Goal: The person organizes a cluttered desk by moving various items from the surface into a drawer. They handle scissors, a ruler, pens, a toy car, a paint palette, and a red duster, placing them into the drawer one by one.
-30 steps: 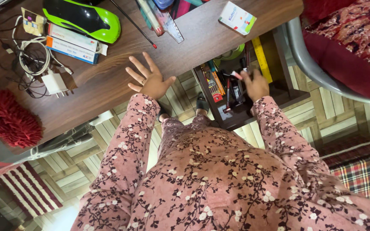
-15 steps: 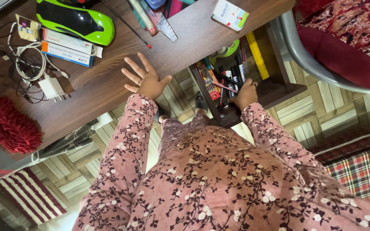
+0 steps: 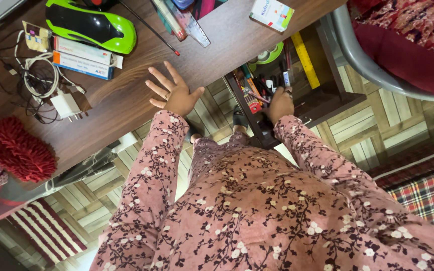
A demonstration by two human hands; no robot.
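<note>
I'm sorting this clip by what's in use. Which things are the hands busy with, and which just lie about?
In hand:
- right hand reaching into the open drawer, among the pens beside the yellow ruler
- left hand spread flat on the desk

Lying about:
- green toy car
- charger and cables
- long boxes
- small white box
- red duster

Left hand lies flat, fingers spread, on the brown desk edge. Right hand sits inside the open drawer, among pens and markers; its grip is hidden. A yellow ruler lies at one o'clock from it. Green toy car at eleven o'clock from the left hand, white charger at nine.
</note>
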